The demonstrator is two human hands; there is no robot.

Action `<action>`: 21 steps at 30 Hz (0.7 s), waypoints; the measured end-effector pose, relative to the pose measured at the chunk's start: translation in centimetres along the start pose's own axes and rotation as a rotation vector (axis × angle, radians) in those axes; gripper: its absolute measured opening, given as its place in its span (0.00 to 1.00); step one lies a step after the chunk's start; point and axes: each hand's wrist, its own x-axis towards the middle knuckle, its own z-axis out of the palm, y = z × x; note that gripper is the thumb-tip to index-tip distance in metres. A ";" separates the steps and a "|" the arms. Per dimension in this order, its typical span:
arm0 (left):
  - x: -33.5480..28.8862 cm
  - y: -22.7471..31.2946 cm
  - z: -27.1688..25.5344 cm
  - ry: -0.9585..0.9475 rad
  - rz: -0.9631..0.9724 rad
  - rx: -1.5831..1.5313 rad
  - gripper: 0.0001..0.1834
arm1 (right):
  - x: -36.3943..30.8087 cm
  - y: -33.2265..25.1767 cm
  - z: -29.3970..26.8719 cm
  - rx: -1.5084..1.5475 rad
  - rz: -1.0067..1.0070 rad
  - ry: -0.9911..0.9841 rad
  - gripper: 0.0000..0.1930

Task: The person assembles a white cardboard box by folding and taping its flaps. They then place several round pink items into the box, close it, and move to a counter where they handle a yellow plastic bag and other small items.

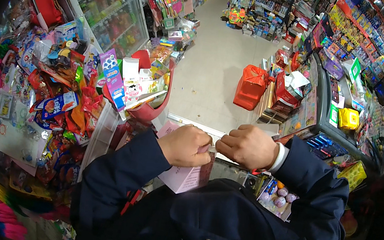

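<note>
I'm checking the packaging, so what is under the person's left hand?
A pink box shows below the left hand; the part directly beneath its curled fingers is covered and cannot be seen.

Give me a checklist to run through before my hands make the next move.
1. Left hand and right hand in view: ok, both curled, close together.
2. Pink box visible: ok, though the left hand covers part of it.
3. Firm grip on the box: cannot tell, any contact is mostly hidden.
4. Pale piece between the hands identified: cannot tell, too small.
5. Red bag apart from the hands: ok, it sits beyond them.
</note>
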 end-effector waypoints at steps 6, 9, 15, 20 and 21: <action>1.0 -0.4 -3.8 -0.150 -0.254 -0.223 0.17 | 0.3 1.5 -3.2 0.046 -0.027 0.055 0.06; 2.1 -0.9 -4.0 -0.121 -0.258 -0.441 0.19 | 1.0 3.1 -3.5 0.129 0.095 -0.094 0.07; 2.3 -0.9 -1.9 -0.048 -0.238 0.320 0.37 | 2.9 5.2 -2.4 0.274 0.141 -0.250 0.12; 4.6 -2.3 -3.9 -0.201 -0.369 0.045 0.37 | 3.7 6.2 -3.8 0.380 0.172 -0.248 0.15; 4.9 -2.4 -4.4 -0.237 -0.372 -0.021 0.37 | 3.7 6.3 -3.9 0.377 0.184 -0.249 0.15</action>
